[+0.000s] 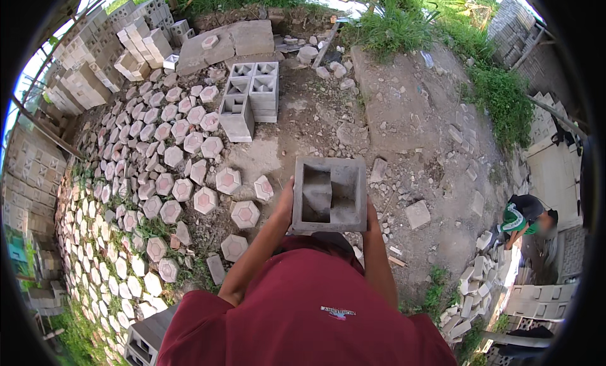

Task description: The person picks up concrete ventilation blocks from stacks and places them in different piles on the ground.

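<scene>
That grey hollow concrete block (329,194) is up at chest height in front of the red shirt (309,309), open face up so you look straight down into its stepped cavity, and it's well off the ground with bare dirt (404,113) underneath. The left hand (285,205) is pressed against the left wall and the right hand (371,216) against the right wall, fingers clenched on the block from both sides, though most of each hand is tucked under or behind the edge so I can't see exactly how they wrap. For carrying something like this I'd say keep it level and snug to the body like it is now, elbows in, and squeeze evenly so neither side slips; a chunk of cast concrete probably has rough, crumbly edges, so getting palms under the bottom rather than just pinching the walls would be safer. Footing looks like the real hazard: loose rubble and broken bits (418,213) lie near, and hexagonal pavers (245,214) are spread all over the ground to the left. Further ahead there's a small stack of similar square blocks (251,99), well apart from the one being held. A person in a green top (519,217) is crouched off to the right by more stacked pieces, so worth giving them room.
</scene>
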Action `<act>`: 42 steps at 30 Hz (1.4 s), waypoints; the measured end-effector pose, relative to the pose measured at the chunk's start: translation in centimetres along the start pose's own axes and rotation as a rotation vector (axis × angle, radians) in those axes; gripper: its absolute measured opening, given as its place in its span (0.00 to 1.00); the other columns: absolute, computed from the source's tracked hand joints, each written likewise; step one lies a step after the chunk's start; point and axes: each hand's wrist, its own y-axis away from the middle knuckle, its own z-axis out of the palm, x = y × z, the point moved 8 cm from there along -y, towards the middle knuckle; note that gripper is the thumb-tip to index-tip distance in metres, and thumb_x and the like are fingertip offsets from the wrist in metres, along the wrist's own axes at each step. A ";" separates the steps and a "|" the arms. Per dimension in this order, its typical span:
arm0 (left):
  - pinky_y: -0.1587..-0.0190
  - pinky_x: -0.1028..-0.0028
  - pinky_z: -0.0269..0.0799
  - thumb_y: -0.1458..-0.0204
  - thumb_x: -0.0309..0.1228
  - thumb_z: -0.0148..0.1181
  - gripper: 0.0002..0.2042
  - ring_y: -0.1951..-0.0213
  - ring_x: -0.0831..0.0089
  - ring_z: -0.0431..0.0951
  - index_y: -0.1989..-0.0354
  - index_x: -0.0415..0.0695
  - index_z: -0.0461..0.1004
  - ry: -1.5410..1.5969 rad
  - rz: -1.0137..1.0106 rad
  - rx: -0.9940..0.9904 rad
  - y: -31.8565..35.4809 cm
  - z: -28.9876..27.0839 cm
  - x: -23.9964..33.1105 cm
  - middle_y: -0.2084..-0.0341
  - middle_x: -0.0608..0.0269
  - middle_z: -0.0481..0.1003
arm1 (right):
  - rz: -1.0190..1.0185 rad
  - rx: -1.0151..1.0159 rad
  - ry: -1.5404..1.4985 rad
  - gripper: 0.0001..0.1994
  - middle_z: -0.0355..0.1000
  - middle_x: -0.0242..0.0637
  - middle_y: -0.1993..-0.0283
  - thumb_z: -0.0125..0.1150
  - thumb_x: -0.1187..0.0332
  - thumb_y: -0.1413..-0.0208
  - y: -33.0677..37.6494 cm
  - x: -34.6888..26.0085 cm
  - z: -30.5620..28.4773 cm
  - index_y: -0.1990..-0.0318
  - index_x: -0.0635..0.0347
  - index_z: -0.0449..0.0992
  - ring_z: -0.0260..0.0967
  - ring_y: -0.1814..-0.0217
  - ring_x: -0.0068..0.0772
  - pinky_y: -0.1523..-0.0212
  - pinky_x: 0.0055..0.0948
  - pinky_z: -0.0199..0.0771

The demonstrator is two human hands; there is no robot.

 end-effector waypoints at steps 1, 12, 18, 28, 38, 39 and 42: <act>0.48 0.63 0.70 0.40 0.51 0.34 0.27 0.56 0.62 0.75 0.46 0.41 0.66 -0.006 0.003 0.015 -1.9 0.5 1.0 0.56 0.53 0.73 | 0.007 -0.016 -0.016 0.27 0.69 0.45 0.49 0.42 0.50 0.39 -1.6 -1.2 0.4 0.42 0.63 0.63 0.71 0.52 0.41 0.53 0.37 0.75; 0.50 0.60 0.71 0.39 0.50 0.35 0.26 0.56 0.60 0.76 0.46 0.41 0.67 0.110 0.049 0.101 -20.3 2.2 10.6 0.55 0.53 0.73 | 0.112 -0.039 0.077 0.28 0.69 0.43 0.48 0.43 0.49 0.39 -22.3 -9.5 3.1 0.42 0.64 0.64 0.70 0.51 0.36 0.53 0.34 0.74; 0.45 0.62 0.67 0.40 0.50 0.36 0.27 0.50 0.60 0.72 0.46 0.41 0.67 0.166 0.244 0.190 -31.6 5.9 17.2 0.51 0.53 0.71 | 0.084 -0.043 0.208 0.29 0.70 0.43 0.50 0.45 0.47 0.40 -38.7 -17.5 0.8 0.44 0.66 0.67 0.71 0.53 0.34 0.55 0.31 0.74; 0.43 0.63 0.63 0.40 0.51 0.37 0.27 0.48 0.60 0.70 0.44 0.41 0.65 0.370 0.335 0.324 -43.9 5.5 23.7 0.49 0.54 0.70 | 0.273 -0.086 0.496 0.28 0.72 0.40 0.54 0.48 0.46 0.42 -53.9 -26.3 8.1 0.47 0.64 0.69 0.73 0.59 0.33 0.59 0.33 0.75; 0.46 0.59 0.67 0.41 0.48 0.37 0.26 0.51 0.57 0.72 0.46 0.40 0.66 0.526 0.427 0.444 -64.7 5.2 36.2 0.51 0.52 0.71 | 0.359 -0.136 0.647 0.26 0.73 0.39 0.56 0.47 0.47 0.41 -78.5 -35.3 16.0 0.49 0.63 0.72 0.71 0.60 0.30 0.59 0.31 0.73; 0.47 0.62 0.67 0.40 0.47 0.37 0.24 0.52 0.60 0.73 0.47 0.40 0.67 0.526 0.410 0.464 -66.7 5.0 37.3 0.52 0.53 0.71 | 0.367 -0.143 0.624 0.25 0.73 0.38 0.56 0.46 0.48 0.40 -81.2 -36.2 16.1 0.49 0.63 0.72 0.71 0.59 0.30 0.58 0.31 0.73; 0.50 0.67 0.68 0.39 0.43 0.38 0.20 0.56 0.66 0.74 0.50 0.41 0.69 0.544 0.410 0.523 -71.9 5.6 41.9 0.56 0.58 0.73 | 0.347 -0.047 0.618 0.23 0.73 0.37 0.54 0.44 0.52 0.38 -87.4 -39.1 19.1 0.48 0.62 0.71 0.72 0.59 0.30 0.56 0.30 0.72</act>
